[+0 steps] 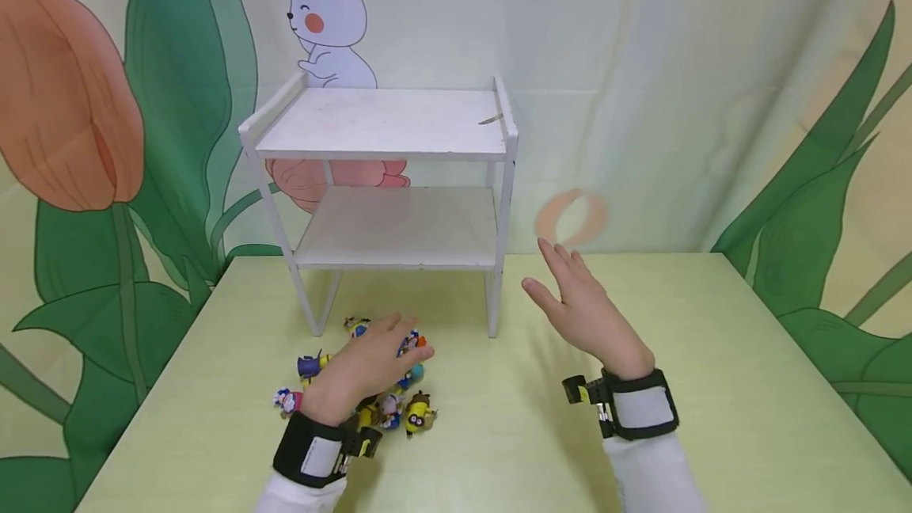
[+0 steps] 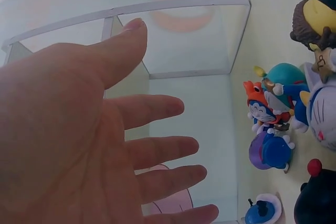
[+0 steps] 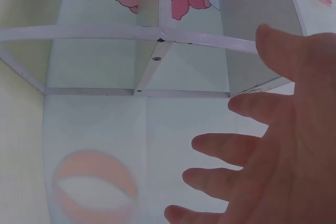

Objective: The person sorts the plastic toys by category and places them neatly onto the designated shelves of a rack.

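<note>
My left hand [image 1: 366, 369] is over a cluster of small toy figurines, its fingers stretched out and holding nothing. It hides part of the cluster in the head view. At the near side lies a yellow figurine [image 1: 419, 415]; a blue and purple one [image 1: 310, 365] is to the left. The left wrist view shows a blue cat figurine in an orange hood [image 2: 261, 109] and a larger white-faced figurine [image 2: 323, 108], apart from the fingers. Raised to the right of the white two-tier shelf [image 1: 385, 125], my right hand [image 1: 587, 311] has straight, spread fingers and holds nothing.
Behind the cluster the shelf stands on the pale yellow-green table [image 1: 748, 386], with bare upper and lower boards [image 1: 399, 228]. A curtain printed with a rabbit [image 1: 331, 14] and tulips hangs behind. Both wrists wear black straps [image 1: 641, 406].
</note>
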The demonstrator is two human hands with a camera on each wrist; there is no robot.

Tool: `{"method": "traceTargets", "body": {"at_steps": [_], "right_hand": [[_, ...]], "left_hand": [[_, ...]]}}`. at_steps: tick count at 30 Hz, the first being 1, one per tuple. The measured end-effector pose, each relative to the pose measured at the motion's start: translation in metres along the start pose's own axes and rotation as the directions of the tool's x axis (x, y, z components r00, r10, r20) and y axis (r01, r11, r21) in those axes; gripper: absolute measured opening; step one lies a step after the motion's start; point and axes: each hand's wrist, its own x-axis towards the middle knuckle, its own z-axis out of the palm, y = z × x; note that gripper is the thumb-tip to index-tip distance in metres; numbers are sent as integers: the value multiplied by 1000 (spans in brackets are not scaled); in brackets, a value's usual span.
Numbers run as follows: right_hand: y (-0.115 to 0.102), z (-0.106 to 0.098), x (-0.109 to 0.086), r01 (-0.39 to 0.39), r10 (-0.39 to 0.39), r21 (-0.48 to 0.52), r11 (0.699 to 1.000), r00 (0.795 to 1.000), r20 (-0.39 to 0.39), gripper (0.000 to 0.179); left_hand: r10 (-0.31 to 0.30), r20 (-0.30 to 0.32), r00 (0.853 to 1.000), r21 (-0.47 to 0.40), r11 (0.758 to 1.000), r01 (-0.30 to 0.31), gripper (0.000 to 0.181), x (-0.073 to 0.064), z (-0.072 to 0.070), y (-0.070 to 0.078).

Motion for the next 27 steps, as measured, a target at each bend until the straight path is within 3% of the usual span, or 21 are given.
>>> {"method": "traceTargets", "body": {"at_steps": [8, 27], "right_hand": [[-3, 2, 13, 58, -56, 61, 996, 998, -34, 74], [-14, 10, 38, 61, -46, 179, 982, 995, -84, 72]], "left_hand": [[13, 3, 1000, 18, 1000, -13, 68, 4, 5, -1], [33, -2, 999, -7, 999, -33, 66, 12, 14, -6]]}}
